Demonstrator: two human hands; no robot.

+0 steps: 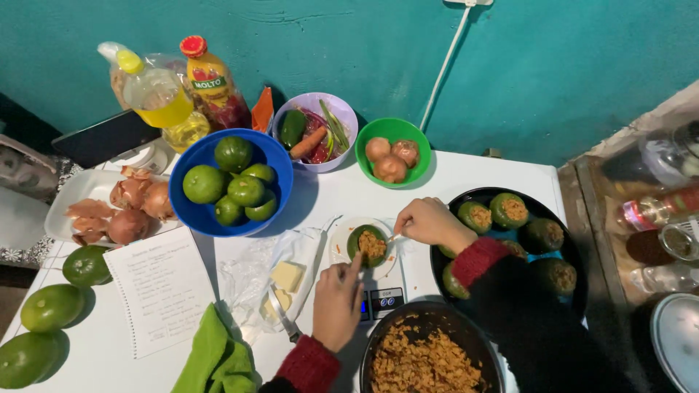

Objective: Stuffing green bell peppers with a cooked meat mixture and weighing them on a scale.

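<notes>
- The pan of rice filling (426, 356) sits just below both hands, close for scooping.
- The hollowed green squash (370, 244) stands upright on the kitchen scale (378, 280), opening upward.
- The left hand (336, 302) steadies the squash with its fingertips.
- The right hand (429, 222) pinches a spoon (394, 236) whose long axis points left into the squash.

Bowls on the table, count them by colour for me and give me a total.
Blue bowl, holding green fruit: 1
Lilac bowl, holding vegetables: 1
Green bowl, holding three pale brown round things: 1
Total: 3
</notes>
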